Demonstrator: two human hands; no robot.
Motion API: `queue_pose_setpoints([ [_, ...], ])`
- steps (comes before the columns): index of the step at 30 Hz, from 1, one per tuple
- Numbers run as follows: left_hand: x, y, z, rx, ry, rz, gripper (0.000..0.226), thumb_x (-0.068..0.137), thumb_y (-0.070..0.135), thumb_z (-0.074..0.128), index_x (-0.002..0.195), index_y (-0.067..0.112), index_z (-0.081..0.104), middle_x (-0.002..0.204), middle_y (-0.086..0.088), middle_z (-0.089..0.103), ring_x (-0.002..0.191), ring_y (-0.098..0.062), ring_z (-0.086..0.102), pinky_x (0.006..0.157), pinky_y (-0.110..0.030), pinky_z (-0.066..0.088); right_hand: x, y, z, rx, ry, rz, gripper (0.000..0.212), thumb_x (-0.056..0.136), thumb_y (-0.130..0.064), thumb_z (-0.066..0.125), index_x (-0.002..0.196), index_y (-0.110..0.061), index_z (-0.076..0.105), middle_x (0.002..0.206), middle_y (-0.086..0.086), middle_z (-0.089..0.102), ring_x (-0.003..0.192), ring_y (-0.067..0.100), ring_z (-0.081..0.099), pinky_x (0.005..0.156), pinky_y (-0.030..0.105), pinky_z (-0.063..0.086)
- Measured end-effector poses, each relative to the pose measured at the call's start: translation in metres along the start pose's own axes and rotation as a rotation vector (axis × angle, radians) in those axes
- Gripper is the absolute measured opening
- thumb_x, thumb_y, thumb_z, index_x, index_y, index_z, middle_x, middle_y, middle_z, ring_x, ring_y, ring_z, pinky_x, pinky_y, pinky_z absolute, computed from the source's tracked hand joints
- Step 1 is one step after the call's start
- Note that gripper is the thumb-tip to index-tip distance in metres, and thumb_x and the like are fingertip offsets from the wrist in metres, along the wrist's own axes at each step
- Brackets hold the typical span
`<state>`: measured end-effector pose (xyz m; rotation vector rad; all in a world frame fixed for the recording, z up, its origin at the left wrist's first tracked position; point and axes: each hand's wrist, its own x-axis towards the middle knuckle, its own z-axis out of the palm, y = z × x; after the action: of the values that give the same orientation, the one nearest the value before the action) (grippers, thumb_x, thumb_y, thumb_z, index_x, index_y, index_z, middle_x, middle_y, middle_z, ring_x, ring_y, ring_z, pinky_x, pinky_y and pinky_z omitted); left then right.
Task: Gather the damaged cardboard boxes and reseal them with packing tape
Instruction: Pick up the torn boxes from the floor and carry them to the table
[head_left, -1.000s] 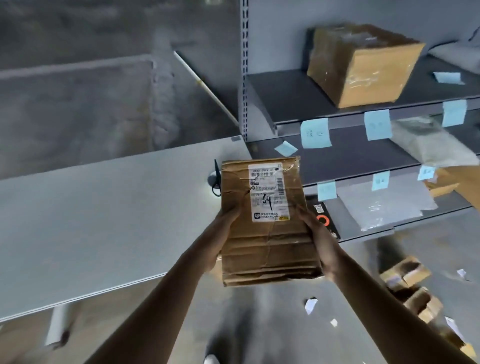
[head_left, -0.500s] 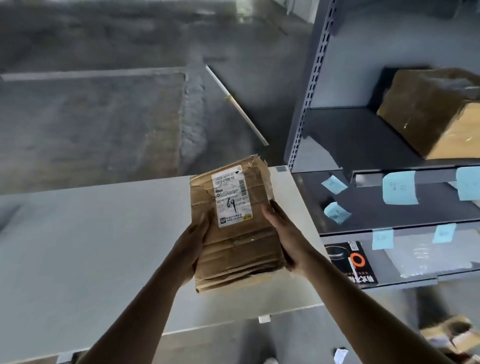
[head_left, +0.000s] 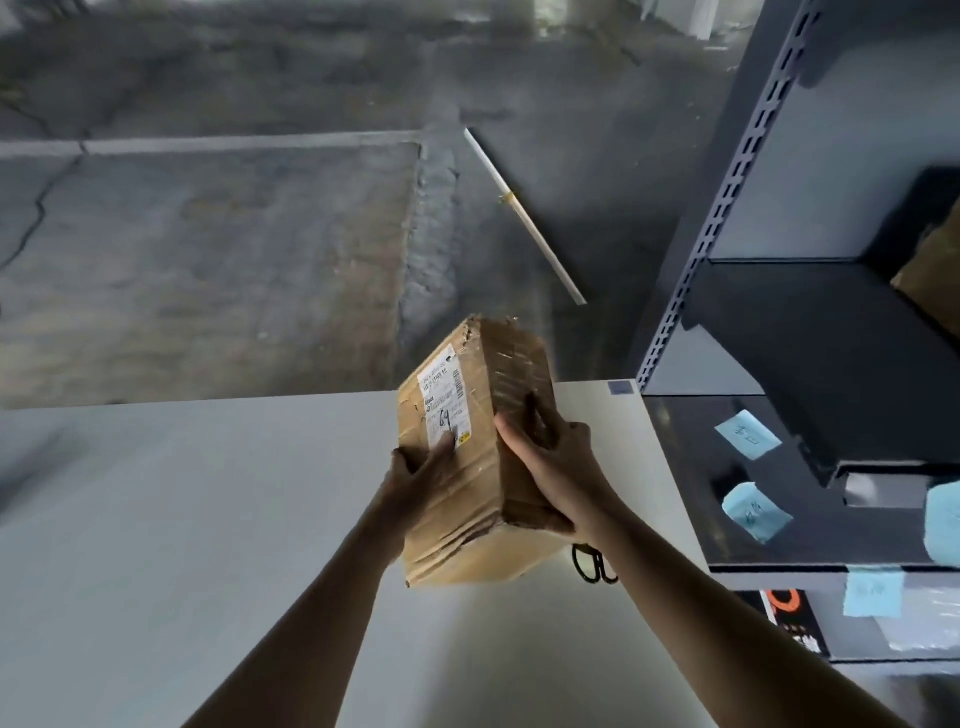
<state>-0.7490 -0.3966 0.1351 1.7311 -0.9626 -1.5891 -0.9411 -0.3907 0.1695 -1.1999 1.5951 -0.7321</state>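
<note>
Two bare hands are holding a crumpled cardboard box (head_left: 478, 457) tilted over the right part of a pale bench (head_left: 182, 519). The left hand (head_left: 421, 480) is gripping its labelled face; the right hand (head_left: 556, 467) is wrapping its fingers (head_left: 535, 415) around the right side. Black scissors (head_left: 592, 564) are lying just near the box.

One head-worn camera looks forward and down, close over the pale grey counter (head_left: 208, 519), dark metal shelving (head_left: 810, 332) at right.

Both arms outstretched, left hand (head_left: 422, 475) and right hand (head_left: 551, 467) clasping, fingers (head_left: 535, 413) curled
</note>
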Motion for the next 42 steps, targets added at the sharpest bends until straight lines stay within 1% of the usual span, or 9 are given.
queue_pose_setpoints([
  [7,0.038,0.010,0.015,0.057,-0.196,-0.072,0.115,0.058,0.093,0.050,0.151,0.048,-0.001,0.154,0.005,0.033,0.135,-0.029,0.041,0.110,-0.056,0.034,0.034,0.001,0.007,-0.153,0.091,-0.030,0.088,0.075,-0.076,0.062,0.149,-0.046,0.026,0.136,0.003,0.035,0.126,0.031,0.046,0.103,0.051,0.049],
  [11,0.048,0.007,0.013,0.024,-0.276,-0.060,0.114,0.051,0.098,0.048,0.148,0.055,0.006,0.155,0.009,0.035,0.141,-0.026,0.038,0.115,-0.057,0.027,0.046,-0.003,0.011,-0.298,0.083,-0.019,0.092,0.080,-0.071,0.063,0.154,-0.037,0.022,0.145,0.005,0.032,0.134,0.030,0.040,0.108,0.053,0.043],
  [17,0.045,0.030,0.005,0.014,-0.302,0.056,0.077,0.083,0.084,0.030,0.149,0.046,0.019,0.161,0.009,0.025,0.148,-0.024,0.025,0.118,-0.055,0.019,0.055,-0.001,0.017,-0.260,0.116,-0.042,0.103,0.061,-0.085,0.061,0.147,-0.036,0.034,0.139,-0.001,0.047,0.129,0.024,0.050,0.103,0.051,0.049],
  [21,0.040,0.041,0.003,0.066,-0.306,0.109,0.095,0.076,0.081,0.049,0.154,0.039,0.012,0.161,0.007,0.026,0.147,-0.025,0.029,0.115,-0.052,0.027,0.070,0.017,0.021,-0.227,0.128,-0.059,0.096,0.063,-0.092,0.055,0.145,-0.047,0.032,0.139,-0.005,0.052,0.128,0.023,0.052,0.100,0.054,0.050],
  [26,0.041,0.032,-0.013,0.083,-0.251,0.122,0.076,0.076,0.072,0.060,0.141,0.041,0.037,0.136,0.006,0.057,0.127,-0.021,0.055,0.105,-0.051,0.046,0.054,0.015,0.015,-0.253,0.097,-0.044,0.040,0.103,-0.045,0.042,0.136,-0.027,0.055,0.109,0.007,0.069,0.093,0.021,0.069,0.077,0.038,0.059],
  [31,0.024,0.042,-0.013,0.229,-0.165,0.203,0.063,0.094,0.054,0.053,0.149,0.032,0.031,0.149,0.003,0.046,0.135,-0.025,0.048,0.105,-0.044,0.044,0.035,0.024,0.006,-0.237,0.139,0.045,0.031,0.104,-0.026,0.043,0.120,-0.008,0.064,0.110,0.008,0.071,0.089,0.017,0.065,0.074,0.029,0.054],
  [33,0.015,0.048,-0.012,0.332,-0.057,0.265,0.068,0.095,0.052,0.052,0.153,0.026,0.026,0.155,-0.001,0.039,0.140,-0.028,0.042,0.105,-0.042,0.043,0.027,0.019,0.004,-0.228,0.188,0.041,0.038,0.106,-0.029,0.039,0.125,-0.005,0.062,0.110,0.008,0.068,0.087,0.012,0.062,0.065,0.015,0.043],
  [37,0.006,0.058,-0.010,0.382,0.175,0.540,0.059,0.094,0.050,0.057,0.145,0.023,0.043,0.147,-0.003,0.048,0.132,-0.023,0.049,0.098,-0.035,0.047,0.001,0.004,-0.002,-0.217,0.313,-0.044,0.038,0.106,-0.032,0.042,0.133,-0.012,0.059,0.136,0.006,0.062,0.123,0.022,0.059,0.093,0.024,0.044],
  [42,-0.019,0.069,0.016,0.408,0.111,0.856,0.022,0.099,0.035,0.057,0.115,0.021,0.061,0.121,0.000,0.065,0.105,-0.012,0.065,0.078,-0.022,0.055,-0.041,0.006,-0.018,-0.145,0.516,-0.114,0.025,0.100,-0.028,0.052,0.106,-0.013,0.071,0.111,0.002,0.073,0.098,0.016,0.069,0.084,0.032,0.057],
])
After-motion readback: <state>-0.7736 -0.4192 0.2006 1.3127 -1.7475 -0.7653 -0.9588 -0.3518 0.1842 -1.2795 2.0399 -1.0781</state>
